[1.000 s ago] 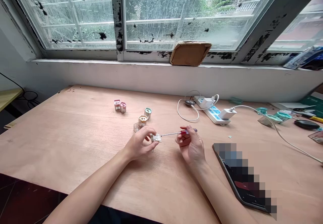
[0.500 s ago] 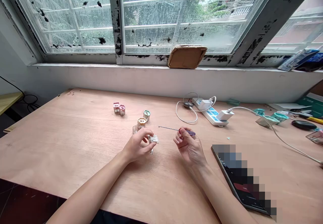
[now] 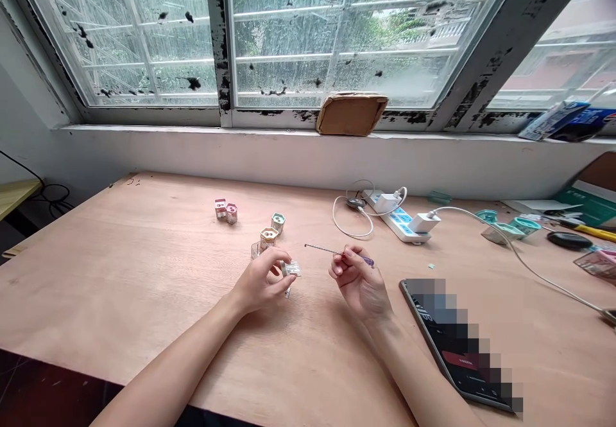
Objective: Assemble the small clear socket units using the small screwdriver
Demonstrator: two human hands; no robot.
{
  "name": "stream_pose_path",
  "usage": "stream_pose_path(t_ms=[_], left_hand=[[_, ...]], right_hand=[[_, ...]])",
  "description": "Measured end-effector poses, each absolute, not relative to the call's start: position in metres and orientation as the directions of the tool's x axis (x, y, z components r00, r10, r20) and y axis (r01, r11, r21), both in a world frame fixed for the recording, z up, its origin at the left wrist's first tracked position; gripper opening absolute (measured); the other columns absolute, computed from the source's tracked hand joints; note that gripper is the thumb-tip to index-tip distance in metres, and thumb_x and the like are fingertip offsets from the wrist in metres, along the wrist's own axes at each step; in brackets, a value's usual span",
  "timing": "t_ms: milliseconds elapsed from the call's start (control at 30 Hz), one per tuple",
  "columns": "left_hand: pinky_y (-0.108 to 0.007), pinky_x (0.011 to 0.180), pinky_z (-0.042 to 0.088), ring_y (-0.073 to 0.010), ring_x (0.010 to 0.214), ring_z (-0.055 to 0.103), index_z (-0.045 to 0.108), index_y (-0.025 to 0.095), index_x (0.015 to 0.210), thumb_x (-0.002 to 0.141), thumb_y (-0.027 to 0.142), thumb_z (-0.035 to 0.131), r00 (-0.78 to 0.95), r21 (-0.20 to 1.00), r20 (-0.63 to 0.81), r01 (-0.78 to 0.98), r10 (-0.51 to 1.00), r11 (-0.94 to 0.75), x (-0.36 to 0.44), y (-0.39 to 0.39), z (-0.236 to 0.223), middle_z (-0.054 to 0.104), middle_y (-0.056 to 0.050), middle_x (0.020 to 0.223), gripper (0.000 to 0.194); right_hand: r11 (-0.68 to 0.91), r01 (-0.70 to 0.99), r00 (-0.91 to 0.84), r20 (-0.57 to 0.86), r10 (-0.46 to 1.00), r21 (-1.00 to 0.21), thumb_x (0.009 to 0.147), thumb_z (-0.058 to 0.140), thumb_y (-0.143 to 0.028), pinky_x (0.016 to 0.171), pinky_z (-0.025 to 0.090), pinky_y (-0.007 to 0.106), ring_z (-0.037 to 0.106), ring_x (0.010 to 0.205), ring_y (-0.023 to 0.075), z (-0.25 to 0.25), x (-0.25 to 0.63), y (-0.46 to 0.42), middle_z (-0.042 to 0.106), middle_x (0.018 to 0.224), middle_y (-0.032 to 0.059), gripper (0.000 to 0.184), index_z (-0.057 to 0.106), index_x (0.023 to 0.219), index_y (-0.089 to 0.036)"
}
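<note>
My left hand is closed around a small clear plastic part, held just above the wooden table. My right hand pinches a thin screwdriver by its purple-red handle, the metal shaft pointing left and away from the clear part. Just beyond my left hand stand small hexagonal blocks: a yellow one, a teal one and a clear one. Two pink blocks sit further left.
A phone lies right of my right hand. A white power strip with chargers and cables sits behind. Teal parts, a black object and tools crowd the far right. A cardboard piece leans on the windowsill.
The screwdriver tip was at the clear part a second ago; my right hand has pulled it away and now holds it pointing left above the table. My left hand stays put.
</note>
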State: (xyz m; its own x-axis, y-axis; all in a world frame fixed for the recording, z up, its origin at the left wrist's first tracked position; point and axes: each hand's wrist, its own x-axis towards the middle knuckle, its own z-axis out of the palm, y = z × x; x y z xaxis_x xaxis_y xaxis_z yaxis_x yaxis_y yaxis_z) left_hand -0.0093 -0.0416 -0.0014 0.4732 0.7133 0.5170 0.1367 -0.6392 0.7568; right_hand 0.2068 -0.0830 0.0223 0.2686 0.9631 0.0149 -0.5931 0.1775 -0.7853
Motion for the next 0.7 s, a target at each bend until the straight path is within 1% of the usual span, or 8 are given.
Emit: stream_pose_path(t_ms=[233,333,433,600,700], left_hand=[[-0.029,0.074,0.06,-0.0163,0.089,0.066,0.057,0.019,0.108,0.088,0.026,0.065,0.483,0.752,0.521,0.13,0.704,-0.647,-0.01,-0.0405,-0.0018,0.067,-0.008,0.106,0.023],[-0.027,0.069,0.059,-0.0157,0.087,0.067,0.058,0.019,0.108,0.088,0.027,0.066,0.481,0.767,0.504,0.133,0.717,-0.628,-0.0107,-0.0401,-0.0019,0.067,-0.008,0.107,0.024],[-0.028,0.07,0.059,-0.0153,0.085,0.067,0.058,0.019,0.108,0.088,0.027,0.066,0.472,0.762,0.509,0.142,0.72,-0.632,-0.0113,-0.0397,-0.0019,0.067,-0.008,0.107,0.024],[-0.028,0.069,0.059,-0.0157,0.086,0.067,0.058,0.019,0.108,0.088,0.028,0.066,0.472,0.757,0.513,0.145,0.717,-0.637,-0.0113,-0.0393,-0.0021,0.068,-0.008,0.107,0.024],[-0.029,0.071,0.059,-0.0159,0.087,0.067,0.058,0.019,0.108,0.088,0.028,0.066,0.471,0.754,0.517,0.145,0.715,-0.641,-0.011,-0.0394,-0.0015,0.068,-0.008,0.106,0.024]], right_hand=[[0.205,-0.555,0.263,0.064,0.963,-0.807,0.064,0.088,-0.035,0.049,0.045,0.021,0.055,0.052,0.0086,0.0245,0.2066,-0.084,0.068,0.068,-0.0005,0.024,0.075,0.079,-0.021],[0.192,-0.542,0.255,0.057,0.965,-0.818,0.06,0.091,-0.033,0.051,0.048,0.021,0.057,0.055,0.0089,0.0242,0.2061,-0.0849,0.07,0.071,0.0002,0.027,0.076,0.08,-0.021],[0.174,-0.533,0.24,0.049,0.97,-0.828,0.057,0.093,-0.033,0.053,0.05,0.022,0.059,0.057,0.01,0.0238,0.2055,-0.0853,0.073,0.073,0.0017,0.031,0.076,0.081,-0.021],[0.152,-0.504,0.218,0.046,0.975,-0.85,0.06,0.093,-0.038,0.054,0.054,0.025,0.063,0.059,0.013,0.0237,0.2048,-0.0847,0.077,0.077,0.0068,0.034,0.077,0.083,-0.018],[0.156,-0.494,0.217,0.053,0.975,-0.855,0.06,0.093,-0.041,0.054,0.055,0.026,0.064,0.058,0.0127,0.0236,0.2042,-0.0843,0.078,0.077,0.0071,0.036,0.078,0.083,-0.018]])
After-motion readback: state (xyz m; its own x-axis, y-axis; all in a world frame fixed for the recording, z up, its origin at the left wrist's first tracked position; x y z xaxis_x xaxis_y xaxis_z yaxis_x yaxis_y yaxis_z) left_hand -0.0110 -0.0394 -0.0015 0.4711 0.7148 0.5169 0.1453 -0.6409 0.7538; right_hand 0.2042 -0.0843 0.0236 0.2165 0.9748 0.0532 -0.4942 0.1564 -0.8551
